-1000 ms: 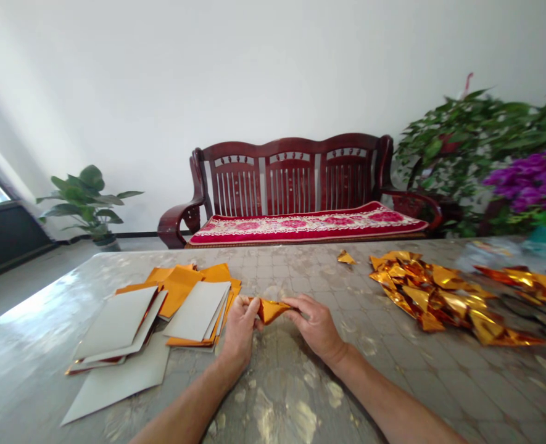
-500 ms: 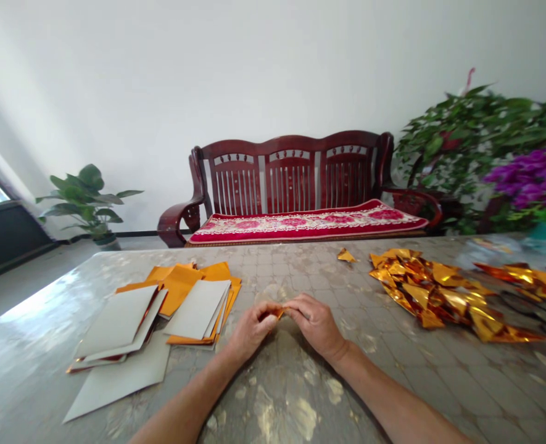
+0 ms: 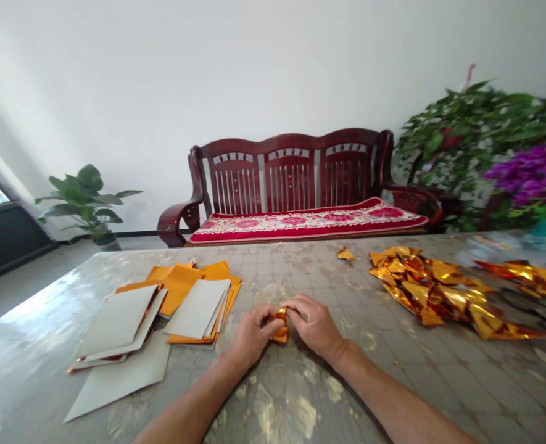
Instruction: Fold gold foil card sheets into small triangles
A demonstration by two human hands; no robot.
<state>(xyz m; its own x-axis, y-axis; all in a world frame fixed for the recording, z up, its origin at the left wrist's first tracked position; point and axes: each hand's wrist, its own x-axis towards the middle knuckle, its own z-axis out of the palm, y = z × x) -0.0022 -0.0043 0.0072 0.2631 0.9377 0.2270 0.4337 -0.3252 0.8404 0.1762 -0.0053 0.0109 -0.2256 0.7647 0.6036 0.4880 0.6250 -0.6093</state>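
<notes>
Between my hands is a small folded piece of gold foil paper [image 3: 281, 333], low over the table. My left hand [image 3: 253, 333] pinches it from the left, thumb across its face. From the right, the fingertips of my right hand [image 3: 313, 324] close on its upper edge. Parts of the paper are hidden behind my fingers. To the left lie stacks of paper sheets, with a grey-white stack [image 3: 118, 324] nearest and orange-gold sheets [image 3: 180, 285] behind. A pile of folded gold foil pieces [image 3: 432, 290] lies to the right.
One loose gold foil piece [image 3: 345, 253] lies near the far edge of the patterned table [image 3: 273, 407]. Clear plastic bags [image 3: 490, 248] and a dark cable [image 3: 532, 311] are at the right. Beyond stand a wooden bench [image 3: 290, 172] and a potted plant [image 3: 87, 200].
The foil piece between my hands has turned, and more of its shiny gold face now shows below my left thumb. My hands have hardly shifted. The stacks and the pile look the same.
</notes>
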